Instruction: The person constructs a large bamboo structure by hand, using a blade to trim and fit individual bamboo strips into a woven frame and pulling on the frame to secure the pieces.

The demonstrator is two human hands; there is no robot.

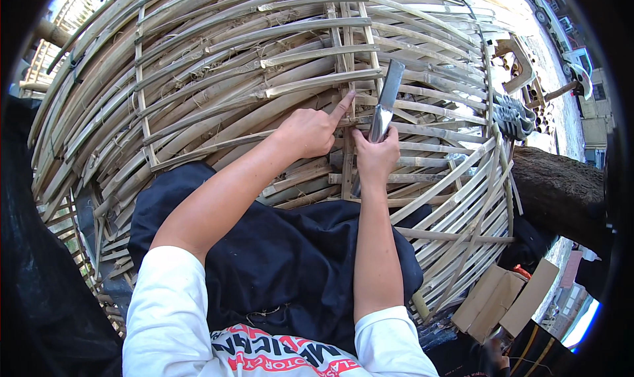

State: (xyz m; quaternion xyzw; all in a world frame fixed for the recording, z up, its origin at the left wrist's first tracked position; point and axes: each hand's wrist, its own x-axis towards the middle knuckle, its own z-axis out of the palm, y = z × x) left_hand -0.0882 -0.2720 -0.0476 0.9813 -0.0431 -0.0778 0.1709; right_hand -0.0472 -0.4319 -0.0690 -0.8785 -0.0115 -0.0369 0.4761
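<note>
Metal tool (pixel 387 101) slants upward from the right hand (pixel 376 157).

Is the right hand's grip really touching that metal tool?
Touching: the head view shows the right hand's grip closed around the metal tool.

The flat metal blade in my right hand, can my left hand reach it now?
Probably yes: the left hand is close by, index finger extended, and nothing seems to stand between it and the flat metal blade. The right hand grips it low, leaving the upper part exposed.
</note>
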